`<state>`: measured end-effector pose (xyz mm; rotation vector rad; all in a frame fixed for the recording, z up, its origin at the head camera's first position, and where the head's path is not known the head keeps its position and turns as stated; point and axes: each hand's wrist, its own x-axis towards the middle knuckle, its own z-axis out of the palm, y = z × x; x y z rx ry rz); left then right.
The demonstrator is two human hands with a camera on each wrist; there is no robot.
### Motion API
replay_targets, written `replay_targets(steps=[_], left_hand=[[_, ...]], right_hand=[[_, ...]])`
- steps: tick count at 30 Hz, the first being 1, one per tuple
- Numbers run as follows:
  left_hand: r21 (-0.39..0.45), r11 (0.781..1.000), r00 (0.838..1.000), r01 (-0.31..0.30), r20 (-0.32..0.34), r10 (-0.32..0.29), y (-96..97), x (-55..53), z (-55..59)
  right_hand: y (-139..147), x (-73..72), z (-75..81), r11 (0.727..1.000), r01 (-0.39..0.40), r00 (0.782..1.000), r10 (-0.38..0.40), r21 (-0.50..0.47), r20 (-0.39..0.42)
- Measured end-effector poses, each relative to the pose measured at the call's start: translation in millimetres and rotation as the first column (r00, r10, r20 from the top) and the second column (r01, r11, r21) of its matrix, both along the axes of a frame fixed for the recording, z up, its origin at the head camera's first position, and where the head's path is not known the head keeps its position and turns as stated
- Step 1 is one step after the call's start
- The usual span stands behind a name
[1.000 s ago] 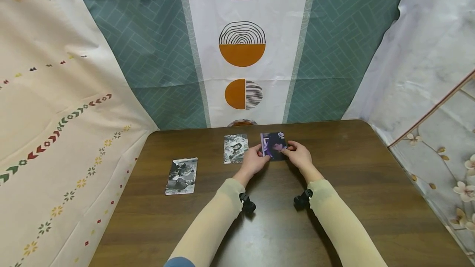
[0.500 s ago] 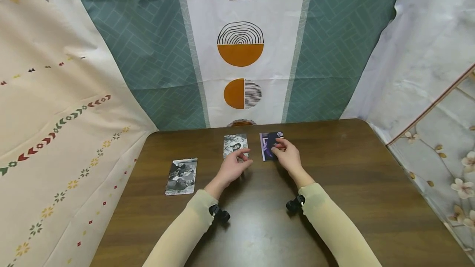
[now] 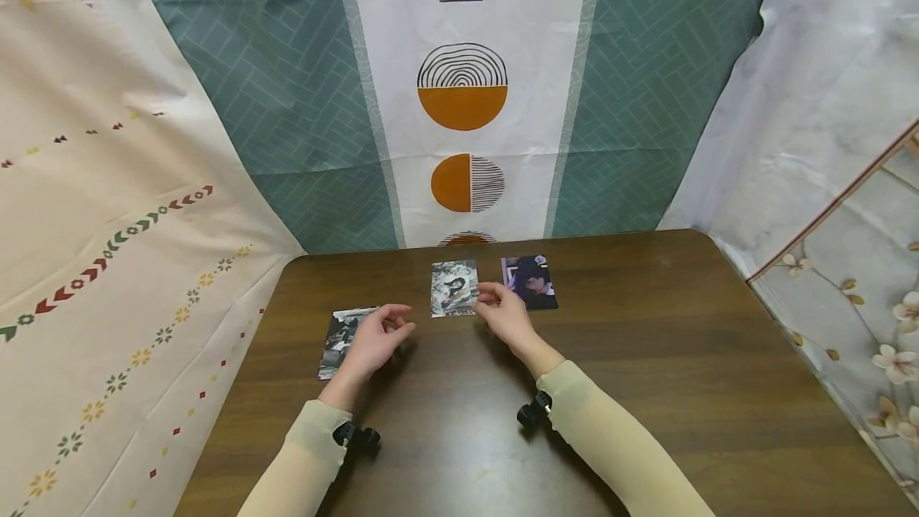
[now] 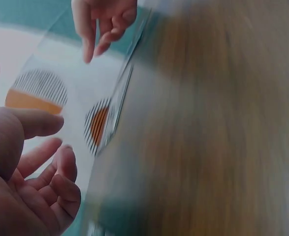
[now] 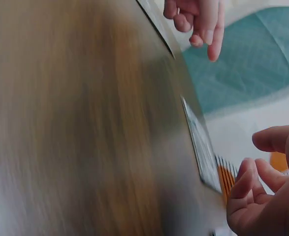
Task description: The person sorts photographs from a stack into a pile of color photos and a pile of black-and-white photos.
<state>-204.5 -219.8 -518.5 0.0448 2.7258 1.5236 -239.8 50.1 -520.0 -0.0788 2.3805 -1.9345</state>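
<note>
Three photo cards lie flat on the brown wooden table [image 3: 459, 405]. Over the right part of the left black-and-white card [image 3: 336, 345] hovers my left hand [image 3: 375, 344], its fingers loosely bent and holding nothing. My right hand [image 3: 506, 316] is by the right edge of the middle black-and-white card [image 3: 452, 290], thumb and fingers apart in the right wrist view. Behind that hand, the purple-toned card [image 3: 534, 282] is partly covered at its lower left. In the left wrist view, my left hand [image 4: 41, 182] has a gap between thumb and fingers.
A patterned cloth [image 3: 463, 182] with orange circles hangs at the table's back edge. Cream cloth [image 3: 143, 301] borders the left side, and white floral cloth [image 3: 847, 262] the right. A small black camera [image 3: 356, 437] sits on each wrist.
Both hands have moved left. The right hand has let go of the purple card and come to the middle card; the left hand has gone from the purple card to the left card.
</note>
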Motion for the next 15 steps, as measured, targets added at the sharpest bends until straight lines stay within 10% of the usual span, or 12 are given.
replay_targets(steps=[15], left_hand=[[-0.107, 0.991, 0.994, -0.081, 0.069, 0.088, -105.7, 21.1, 1.1]], right_hand=[[-98, 21.8, -6.9, 0.984, -0.164, 0.987, 0.163, 0.065, 0.007]])
